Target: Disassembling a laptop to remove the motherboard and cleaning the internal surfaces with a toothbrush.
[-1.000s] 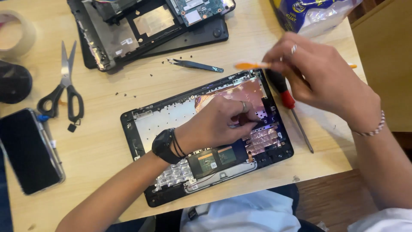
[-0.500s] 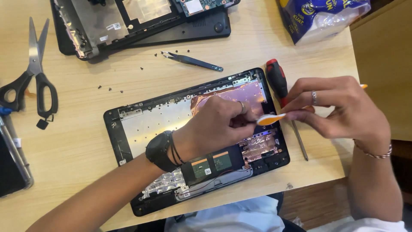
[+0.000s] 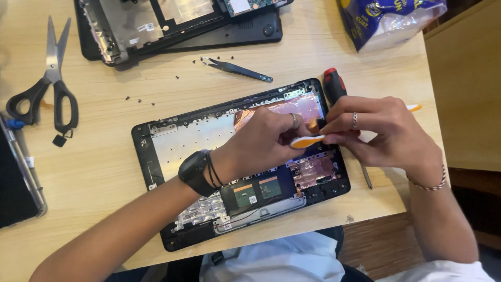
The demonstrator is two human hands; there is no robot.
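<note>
1. While the person leans over the pale wooden worktop (image 3: 104,172), an opened black laptop base shell with a bare silvery metal plate inside (image 3: 193,138) lies face-up in front of them, tilted a little, its lower edge near the worktop's front edge.
2. Their left hand (image 3: 266,141) rests flat on the middle of that shell, over a patch of coppery foil (image 3: 292,107); its grip is loose, fingers curled down onto the surface, and I cannot tell whether it pinches anything beneath.
3. Their right hand (image 3: 386,133) has its grip closed around a slim orange and white plastic pry tool (image 3: 307,141), pinched between thumb and fingers, the flat tip pointing left and touching the left hand's fingertips (the far end pokes out past the knuckles).
4. A screwdriver with a black and red handle (image 3: 333,86) lies on the worktop just beside the shell's right edge, partly under the right hand.
5. Dark metal tweezers (image 3: 237,69) lie above the shell, with tiny black screws (image 3: 141,99) scattered near them.
6. A second stripped black laptop casing (image 3: 172,31) sits at the top edge.
7. Black-handled scissors (image 3: 49,78) lie well off to the left, and a dark flat panel (image 3: 18,177) sits at the left edge.
8. A blue plastic-wrapped packet (image 3: 386,21) sits at the top right corner.
</note>
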